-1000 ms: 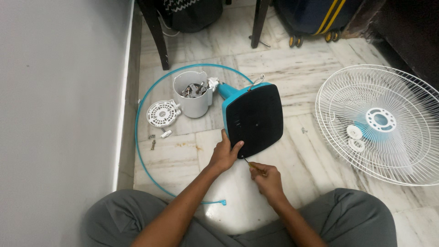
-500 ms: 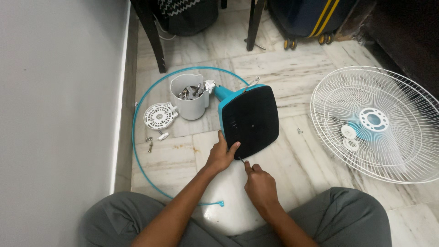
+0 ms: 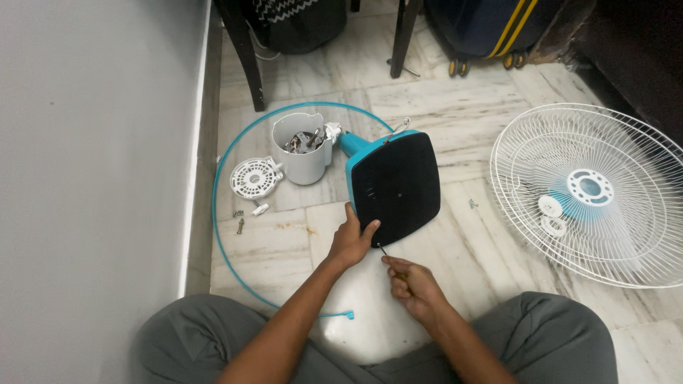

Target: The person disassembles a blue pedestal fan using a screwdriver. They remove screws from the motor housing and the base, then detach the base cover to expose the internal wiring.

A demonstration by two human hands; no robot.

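A fan base (image 3: 395, 186) with a black underside and teal rim stands tilted on the marble floor in the head view. My left hand (image 3: 352, 240) grips its lower left edge. My right hand (image 3: 413, 283) is closed around a small screwdriver (image 3: 386, 254) whose thin tip points at the base's bottom edge. Behind the base, joined to its teal neck, sits a white motor housing (image 3: 302, 151) with metal parts showing inside.
A white round cover (image 3: 255, 177) and a few loose screws (image 3: 239, 224) lie by the grey wall. A thin teal ring (image 3: 217, 186) circles them. A white wire fan guard (image 3: 594, 192) with caps on it lies at the right. Chair legs and a wheeled suitcase stand behind.
My right hand has drawn back a little toward me with the screwdriver, its tip now just off the base's lower edge. My left hand keeps its hold.
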